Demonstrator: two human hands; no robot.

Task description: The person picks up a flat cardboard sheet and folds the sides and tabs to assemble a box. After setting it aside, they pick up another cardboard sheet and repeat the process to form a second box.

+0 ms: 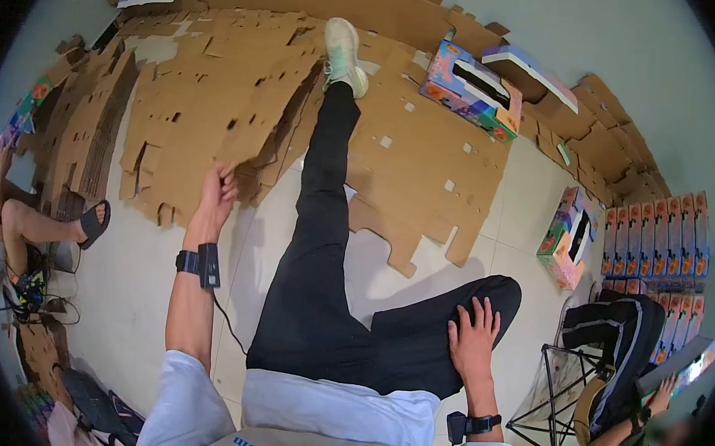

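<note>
My left hand (220,187) is closed on the near edge of a flat brown cardboard sheet (201,88). The sheet has slots and small cut-outs, and its right edge lifts above other cardboard. My right hand (474,335) rests on my bent right knee with its fingers spread, holding nothing. My outstretched leg ends in a pale shoe (342,52) set down on the cardboard. Another cut cardboard sheet (427,178) lies flat on the floor to the right of that leg.
Printed cartons with slots stand at the right, one far carton (470,90) and one nearer carton (568,238). Several slim boxes (655,240) are stacked beyond. Stacked cardboard (90,138) leans at left. Other people sit at both sides; a folding stool (556,403) stands at right.
</note>
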